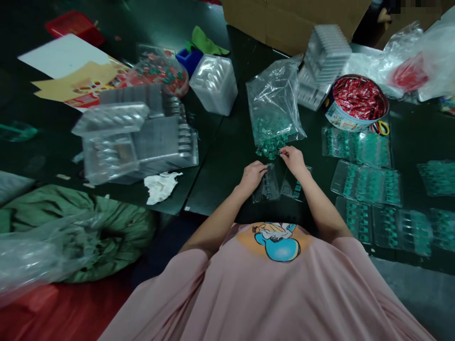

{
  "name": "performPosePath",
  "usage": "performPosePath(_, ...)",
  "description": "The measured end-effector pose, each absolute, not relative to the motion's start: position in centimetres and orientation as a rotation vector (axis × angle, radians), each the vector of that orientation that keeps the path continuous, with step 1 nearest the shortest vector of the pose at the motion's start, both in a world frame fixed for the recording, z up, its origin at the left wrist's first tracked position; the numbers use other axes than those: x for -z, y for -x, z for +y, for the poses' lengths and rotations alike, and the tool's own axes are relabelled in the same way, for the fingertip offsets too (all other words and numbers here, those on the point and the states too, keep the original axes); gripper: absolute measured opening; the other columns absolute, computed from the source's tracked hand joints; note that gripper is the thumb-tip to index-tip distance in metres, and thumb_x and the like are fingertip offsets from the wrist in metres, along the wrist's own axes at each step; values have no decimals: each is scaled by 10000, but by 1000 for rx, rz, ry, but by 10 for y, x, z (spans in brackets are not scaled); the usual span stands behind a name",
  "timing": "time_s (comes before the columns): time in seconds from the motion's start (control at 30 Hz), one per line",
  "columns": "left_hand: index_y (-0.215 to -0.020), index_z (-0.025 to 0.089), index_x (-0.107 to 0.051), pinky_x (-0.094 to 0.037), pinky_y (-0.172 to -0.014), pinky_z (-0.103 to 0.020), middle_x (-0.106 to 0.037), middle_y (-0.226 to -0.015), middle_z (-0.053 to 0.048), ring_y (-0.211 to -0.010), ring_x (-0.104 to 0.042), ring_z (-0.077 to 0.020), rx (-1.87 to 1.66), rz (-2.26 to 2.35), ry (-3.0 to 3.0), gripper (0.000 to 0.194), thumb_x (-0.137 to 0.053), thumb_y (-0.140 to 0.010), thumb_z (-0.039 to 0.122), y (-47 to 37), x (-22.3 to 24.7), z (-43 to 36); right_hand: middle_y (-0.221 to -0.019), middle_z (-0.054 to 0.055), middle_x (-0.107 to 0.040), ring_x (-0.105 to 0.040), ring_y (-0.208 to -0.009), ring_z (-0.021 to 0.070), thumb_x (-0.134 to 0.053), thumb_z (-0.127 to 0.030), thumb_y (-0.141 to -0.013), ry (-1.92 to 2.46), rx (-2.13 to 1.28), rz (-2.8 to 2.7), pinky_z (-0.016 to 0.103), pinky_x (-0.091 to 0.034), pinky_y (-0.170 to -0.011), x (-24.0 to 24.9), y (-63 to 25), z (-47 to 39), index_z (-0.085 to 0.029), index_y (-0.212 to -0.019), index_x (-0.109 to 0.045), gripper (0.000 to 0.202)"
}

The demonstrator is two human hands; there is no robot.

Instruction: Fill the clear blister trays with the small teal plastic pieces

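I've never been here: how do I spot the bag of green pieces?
On the dark table, look just beyond the right hand. A clear bag lies there, green pieces heaped at its near end. Unlike the stiff stacked trays beside it, it's limp, crinkled film.

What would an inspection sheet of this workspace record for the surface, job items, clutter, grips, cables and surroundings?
Surface: dark table, a seam running across it.
Job's things: clear bag, green pieces spilling from its near end; left tray; right tray with a few green pieces in it; green-filled trays at right.
Clutter: stacked clear trays, crumpled white sheet, round tin of red packets.
Grips: left grip at the left tray's upper part; right grip at the spilled pieces, whether pinching one cannot be told.
Cables: nothing seen.
Surroundings: cardboard at the far side; green fabric at left.
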State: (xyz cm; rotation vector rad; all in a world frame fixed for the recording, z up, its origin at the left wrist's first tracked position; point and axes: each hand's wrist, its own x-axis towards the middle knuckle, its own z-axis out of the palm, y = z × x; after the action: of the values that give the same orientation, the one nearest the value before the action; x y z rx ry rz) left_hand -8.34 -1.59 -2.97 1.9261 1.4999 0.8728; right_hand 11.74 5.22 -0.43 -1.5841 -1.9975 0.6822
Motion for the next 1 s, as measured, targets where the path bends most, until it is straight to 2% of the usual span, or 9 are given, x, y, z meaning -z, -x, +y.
performPosePath(0.13,-942,196,-778,-515,-885,-346,-699,-939,-79,-913,-663,-207,-856,1478,-1917,146,-673,-841,190,86,23,-16,-987,93,-654,-627,-877,218,-639,-106,-796,1640,-602,-2102,356,-502,-850,7,-104,61,-186,-964,-689,193)
performPosePath(0.23,-999,188,-770,-513,-896,-354,-707,-997,-87,-923,-662,-210,-942,1469,-1837,208,-725,-806,253,88,12,-16,-956,86,-658,-620,-845,209,-613,-94,-792,1636,-644,-2050,363,-495,-853,6,-105,59,-177,-914,-676,161)
performPosePath(0.37,-1033,175,-756,-517,-875,-333,-720,-1013,-82,-885,-672,-183,-1171,1418,-1430,250,-728,-799,259,81,1,-15,-836,27,-665,-629,-781,170,-651,-184,-774,1475,-992,-1780,327,-508,-811,-1,-111,47,-183,-863,-662,90)
performPosePath(0.47,-1006,157,-736,-529,-820,-292,-733,-954,-70,-848,-691,-158,-1196,1250,-930,223,-729,-808,259,69,-5,-13,-826,9,-676,-641,-793,155,-682,-285,-759,1284,-1278,-1548,310,-519,-797,-10,-109,32,-189,-900,-660,172)
performPosePath(0.57,-953,144,-703,-527,-711,-213,-726,-874,-50,-783,-696,-119,-1134,1056,-565,193,-761,-798,244,60,-10,-13,-875,15,-697,-654,-821,152,-693,-354,-756,1146,-1418,-1428,313,-527,-808,-18,-102,17,-201,-951,-661,250)
performPosePath(0.7,-869,146,-662,-509,-619,-153,-696,-769,-13,-717,-683,-90,-1101,980,-394,153,-778,-787,200,59,-13,-18,-881,20,-707,-642,-796,151,-687,-359,-764,1153,-1330,-1520,308,-514,-783,-25,-94,5,-204,-918,-680,218)
performPosePath(0.83,-877,158,-635,-523,-635,-167,-681,-746,5,-694,-675,-82,-1087,963,-401,194,-790,-787,232,66,-11,-23,-865,15,-706,-619,-783,151,-663,-319,-782,1207,-1187,-1673,288,-485,-732,-27,-92,1,-208,-889,-703,159)
performPosePath(1.0,-882,151,-647,-522,-648,-166,-682,-739,12,-687,-676,-75,-1071,958,-431,208,-808,-758,193,73,-10,-24,-884,19,-726,-641,-779,152,-640,-294,-823,1142,-1189,-1838,282,-485,-744,-30,-95,1,-204,-970,-716,188)
